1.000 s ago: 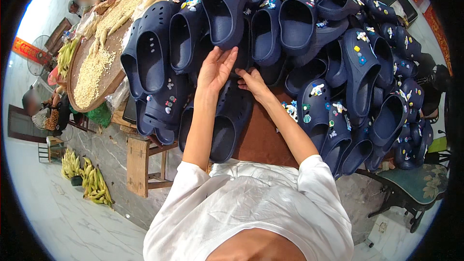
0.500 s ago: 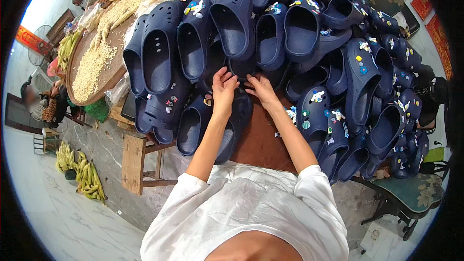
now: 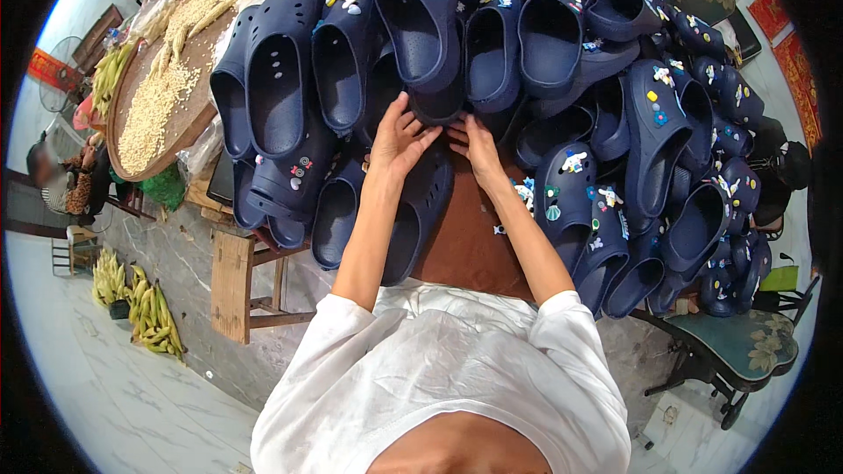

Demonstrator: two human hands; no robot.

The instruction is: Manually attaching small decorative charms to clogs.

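Navy clogs are piled across the table in front of me. My left hand (image 3: 397,145) cups the left side of the heel of a navy clog (image 3: 436,111), thumb below it and fingers along its side. From the right, the curled fingers of my right hand (image 3: 477,151) meet the same heel. Another clog (image 3: 416,31) lies over this one and hides most of it. Beside my left wrist, a clog (image 3: 418,219) rests on the brown tabletop (image 3: 470,241). To the right, a clog (image 3: 566,189) bears small white and green charms.
At the left a round tray (image 3: 117,136) holds corn kernels, with people beyond it. A wooden stool (image 3: 231,285) stands below the table's left side, and corn cobs (image 3: 156,316) lie on the floor. A padded chair (image 3: 733,347) is at the right.
Both hands have moved slightly up along the clog's heel, and my left fingers are spread further along its side. The view has shifted slightly.
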